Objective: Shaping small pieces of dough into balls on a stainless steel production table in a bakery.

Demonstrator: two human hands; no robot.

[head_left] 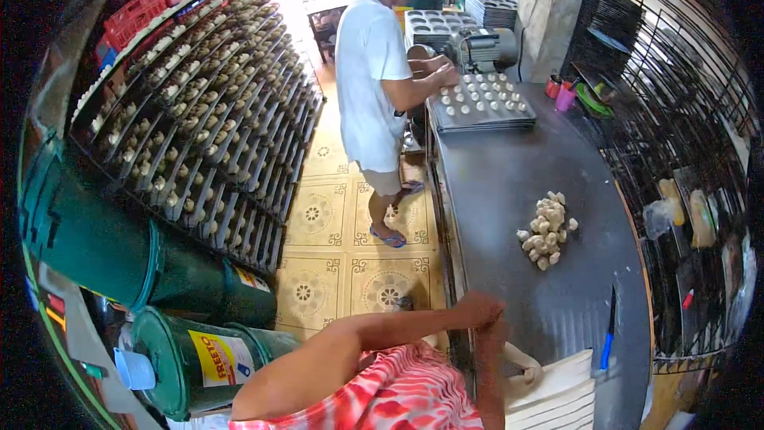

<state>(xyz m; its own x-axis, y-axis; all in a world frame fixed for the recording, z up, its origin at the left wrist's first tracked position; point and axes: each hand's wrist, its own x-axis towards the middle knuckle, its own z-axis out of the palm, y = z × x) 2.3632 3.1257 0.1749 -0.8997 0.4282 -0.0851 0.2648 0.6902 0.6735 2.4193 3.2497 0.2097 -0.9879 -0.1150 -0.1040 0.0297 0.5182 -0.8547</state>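
Observation:
My left hand [481,310] is at the near left edge of the dark worktable [509,171], its fingers curled in. My right forearm [490,382] rises from the lower edge and meets it there; the right hand's fingers are hidden. Whatever the left hand grips is too small to make out. Close beside lies a looped strip of pale dough [521,362], next to a cream slab marked with long lines [557,398], dough strips or folded cloth. A knife with a blue handle [607,350] lies to the right. Farther up sits a heap of cut dough pieces [547,231].
Across the table's far end, a person in a white shirt [370,72] handles dough balls on a stacked tray [481,115]. A motor [487,48] stands behind. Left are a tall rack of filled trays [191,111] and green drums [171,358]. Wire racks [684,151] line the right.

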